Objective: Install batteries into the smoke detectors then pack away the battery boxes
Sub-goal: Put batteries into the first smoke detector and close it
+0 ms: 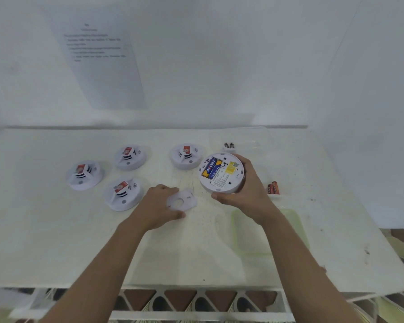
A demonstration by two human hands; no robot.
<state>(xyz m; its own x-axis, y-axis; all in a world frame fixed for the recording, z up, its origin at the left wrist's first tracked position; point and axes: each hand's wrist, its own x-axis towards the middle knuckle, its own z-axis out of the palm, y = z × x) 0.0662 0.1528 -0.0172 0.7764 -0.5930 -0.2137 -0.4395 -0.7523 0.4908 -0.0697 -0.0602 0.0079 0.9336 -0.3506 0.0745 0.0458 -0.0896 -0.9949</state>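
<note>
- R hand (250, 190) grips the smoke detector (222, 173) by its rim, back side up, tilted twd us, held just above the table (56, 241). Two blue/yellow cells (211, 167) sit side by side in its bay.
- L hand (159, 206) pinches the white back plate (181, 200), thumb near side and fingers far side. Plate lies flat on the table, just L of the detector.
- Step in hand, we judge: close the back.
- To do it well, we check both cells sit flush first, then line the plate's tabs w/ the slots, lay it flat and twist till it locks. No forcing.
- Four other detectors (84, 174) sit face up at L, done or not we can't tell.
- Containers:
  - small clear box (228, 150) behind the detector, two dark cells (229, 145) upright in it
  - clear box (275, 196) at R w/ approx three orange cells (273, 187)
  - pale green tray or lid (266, 231) under the R forearm, nothing seen in it
  - big clear tub (254, 138) at back, contents unclear
</note>
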